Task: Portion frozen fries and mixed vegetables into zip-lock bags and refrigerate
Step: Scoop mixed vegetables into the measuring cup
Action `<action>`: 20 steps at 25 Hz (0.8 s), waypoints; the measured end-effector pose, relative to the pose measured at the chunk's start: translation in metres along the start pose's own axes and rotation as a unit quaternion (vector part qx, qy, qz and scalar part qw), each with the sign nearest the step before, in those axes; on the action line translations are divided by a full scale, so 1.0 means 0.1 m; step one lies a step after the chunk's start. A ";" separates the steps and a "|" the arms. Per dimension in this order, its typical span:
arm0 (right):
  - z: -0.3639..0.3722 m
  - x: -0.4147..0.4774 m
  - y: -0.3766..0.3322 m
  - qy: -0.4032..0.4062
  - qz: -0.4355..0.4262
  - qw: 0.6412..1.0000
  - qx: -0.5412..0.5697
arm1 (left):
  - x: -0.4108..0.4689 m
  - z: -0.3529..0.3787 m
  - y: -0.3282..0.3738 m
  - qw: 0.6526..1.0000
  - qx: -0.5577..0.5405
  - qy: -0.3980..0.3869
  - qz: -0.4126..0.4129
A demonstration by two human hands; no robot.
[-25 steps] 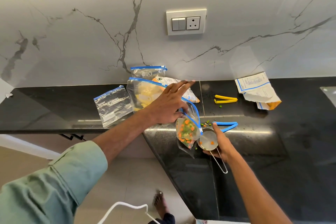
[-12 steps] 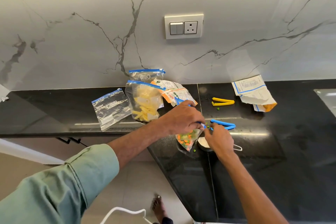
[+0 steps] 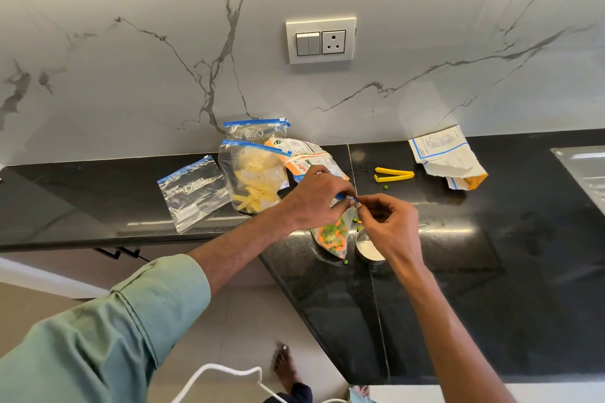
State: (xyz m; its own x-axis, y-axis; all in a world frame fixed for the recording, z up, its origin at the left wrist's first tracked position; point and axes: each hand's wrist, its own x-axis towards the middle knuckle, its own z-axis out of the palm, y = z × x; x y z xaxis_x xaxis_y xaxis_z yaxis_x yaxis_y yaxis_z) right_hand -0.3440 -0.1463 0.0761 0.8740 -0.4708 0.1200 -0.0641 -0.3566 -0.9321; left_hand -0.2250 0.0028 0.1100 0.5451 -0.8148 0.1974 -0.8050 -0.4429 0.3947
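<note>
step: sealing vegetable bag [image 3: 334, 235] | place: counter [image 3: 491, 271] front edge, beside steel cup [image 3: 368, 247] | left hand [image 3: 314, 203] pinches zip [image 3: 343, 196]; right hand [image 3: 389, 226] pinches its end | tip: press along whole zip, squeezing air out

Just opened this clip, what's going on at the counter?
A person appears to be sealing a bag of mixed vegetables on the black counter; left hand and right hand both pinch its blue zip top. A filled bag of fries stands behind, an empty zip bag lies beside that, and a few peas lie loose.
</note>
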 end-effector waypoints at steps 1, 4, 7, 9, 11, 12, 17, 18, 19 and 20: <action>-0.01 0.01 0.01 -0.005 -0.012 1.000 -0.009 | -0.01 0.00 0.01 1.000 0.001 0.005 0.002; -0.02 0.02 0.01 -0.015 -0.054 0.997 -0.046 | -0.02 0.02 0.03 1.000 -0.001 0.014 0.006; -0.02 0.06 0.01 -0.019 -0.084 0.993 -0.086 | -0.01 0.02 0.00 1.000 -0.024 -0.008 -0.018; -0.03 0.09 0.02 -0.031 -0.105 0.989 -0.098 | 0.01 0.01 -0.02 1.000 -0.017 -0.025 -0.004; -0.01 0.09 0.01 -0.039 -0.120 0.987 -0.103 | 0.01 -0.01 -0.03 1.000 0.003 -0.017 0.025; 0.00 0.09 0.00 -0.038 -0.123 0.986 -0.102 | 0.00 -0.01 -0.02 0.999 0.012 -0.007 0.036; 0.06 0.04 0.03 -0.026 -0.130 0.987 -0.094 | -0.08 -0.04 -0.05 0.997 0.038 0.049 0.038; 0.06 0.03 0.04 -0.024 -0.130 0.987 -0.094 | -0.08 -0.06 -0.07 0.997 0.044 0.048 0.035; 0.06 0.02 0.05 -0.018 -0.125 0.987 -0.094 | -0.08 -0.08 -0.10 0.997 0.057 0.048 0.036; 0.05 0.01 0.06 -0.006 -0.120 0.988 -0.093 | -0.08 -0.10 -0.15 0.995 0.075 0.050 0.036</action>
State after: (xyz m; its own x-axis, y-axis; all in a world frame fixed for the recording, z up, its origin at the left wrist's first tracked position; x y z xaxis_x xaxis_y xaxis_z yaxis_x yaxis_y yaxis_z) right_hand -0.3408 -0.1448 0.0693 0.8808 -0.3455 0.3238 0.0586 -0.5991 -0.7985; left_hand -0.2149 0.0194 0.1111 0.4992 -0.8087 0.3111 -0.8647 -0.4415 0.2395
